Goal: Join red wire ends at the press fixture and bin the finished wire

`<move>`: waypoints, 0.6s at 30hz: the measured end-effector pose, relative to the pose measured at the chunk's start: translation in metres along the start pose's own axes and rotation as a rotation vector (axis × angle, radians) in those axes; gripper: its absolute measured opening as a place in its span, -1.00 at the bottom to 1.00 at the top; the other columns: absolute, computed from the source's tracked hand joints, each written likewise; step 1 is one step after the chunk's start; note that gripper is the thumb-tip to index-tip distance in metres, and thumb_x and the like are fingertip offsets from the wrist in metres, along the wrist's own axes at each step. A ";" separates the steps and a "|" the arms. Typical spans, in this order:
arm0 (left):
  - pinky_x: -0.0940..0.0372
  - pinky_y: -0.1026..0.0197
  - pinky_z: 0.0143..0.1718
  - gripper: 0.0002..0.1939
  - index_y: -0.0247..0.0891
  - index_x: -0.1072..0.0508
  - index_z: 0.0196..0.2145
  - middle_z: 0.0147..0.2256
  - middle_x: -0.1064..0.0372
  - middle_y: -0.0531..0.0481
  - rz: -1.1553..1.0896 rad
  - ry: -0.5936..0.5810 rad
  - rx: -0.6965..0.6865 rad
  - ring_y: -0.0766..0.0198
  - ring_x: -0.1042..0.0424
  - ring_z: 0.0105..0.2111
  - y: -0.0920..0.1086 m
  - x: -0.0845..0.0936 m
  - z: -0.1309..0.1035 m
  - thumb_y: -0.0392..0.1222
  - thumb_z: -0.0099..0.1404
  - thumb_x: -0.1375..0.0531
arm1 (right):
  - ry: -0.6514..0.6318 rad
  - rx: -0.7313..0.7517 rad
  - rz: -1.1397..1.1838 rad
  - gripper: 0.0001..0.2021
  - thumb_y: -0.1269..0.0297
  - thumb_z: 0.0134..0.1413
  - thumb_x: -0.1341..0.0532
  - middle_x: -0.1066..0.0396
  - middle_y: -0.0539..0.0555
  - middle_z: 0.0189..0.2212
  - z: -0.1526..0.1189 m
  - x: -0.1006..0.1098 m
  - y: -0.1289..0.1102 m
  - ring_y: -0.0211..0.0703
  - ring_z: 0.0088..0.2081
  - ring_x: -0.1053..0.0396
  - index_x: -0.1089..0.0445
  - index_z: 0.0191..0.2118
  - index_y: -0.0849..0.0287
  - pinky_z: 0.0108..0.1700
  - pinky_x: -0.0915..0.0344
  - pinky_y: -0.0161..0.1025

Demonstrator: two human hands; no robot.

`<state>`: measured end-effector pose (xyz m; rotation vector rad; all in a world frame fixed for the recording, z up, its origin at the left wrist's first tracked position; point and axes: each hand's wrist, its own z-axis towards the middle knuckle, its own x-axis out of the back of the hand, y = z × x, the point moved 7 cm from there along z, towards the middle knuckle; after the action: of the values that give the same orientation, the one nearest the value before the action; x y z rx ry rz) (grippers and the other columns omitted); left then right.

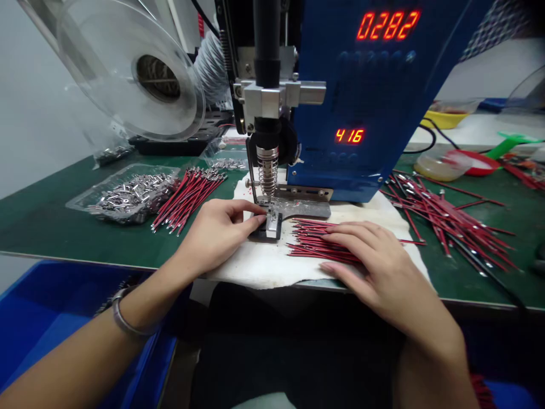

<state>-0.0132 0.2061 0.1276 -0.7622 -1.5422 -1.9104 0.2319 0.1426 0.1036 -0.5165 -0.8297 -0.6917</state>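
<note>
On my bench (51,221) the machine (366,102) stands at the back, a cloth (272,264) before it. My left hand (215,233) is at the fixture (270,224) on the cloth; my right hand (378,267) lies on wires (310,241) beside it. A tray of terminals (128,193) sits far left, more wires (451,221) far right.

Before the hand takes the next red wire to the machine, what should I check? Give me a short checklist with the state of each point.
1. Left hand fingertips at the black fixture under the spring-loaded tip: ok.
2. A piece seated in the fixture: cannot tell, fingers hide it.
3. Right hand resting flat on the red wires on the white cloth: ok.
4. Fingers away from under the tip: not ok, they are very near.
5. Counters lit, 0282 and 416: ok.
</note>
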 end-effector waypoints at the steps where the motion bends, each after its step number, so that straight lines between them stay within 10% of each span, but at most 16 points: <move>1: 0.00 0.20 -0.48 -0.63 -0.25 -0.72 -0.21 -0.56 -0.33 0.04 0.003 -0.001 0.002 0.29 -0.17 -0.53 -0.001 0.000 0.000 0.05 0.26 -0.25 | 0.000 -0.001 0.001 -0.68 0.07 0.46 -0.21 -0.45 0.12 0.12 0.000 0.000 0.000 0.03 0.14 -0.37 -0.35 0.15 0.15 0.20 -0.29 0.07; 18: -0.01 0.18 -0.48 -0.73 -0.24 -0.70 -0.27 -0.59 -0.22 0.10 0.033 -0.043 -0.015 0.32 -0.14 -0.56 0.006 0.001 0.004 -0.03 0.24 -0.27 | -0.006 -0.025 0.017 -0.67 0.10 0.44 -0.25 -0.45 0.11 0.12 0.000 0.000 0.002 0.02 0.15 -0.37 -0.36 0.16 0.14 0.22 -0.28 0.05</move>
<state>-0.0093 0.2091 0.1331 -0.8348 -1.5329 -1.8952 0.2330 0.1439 0.1036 -0.5478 -0.8222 -0.6861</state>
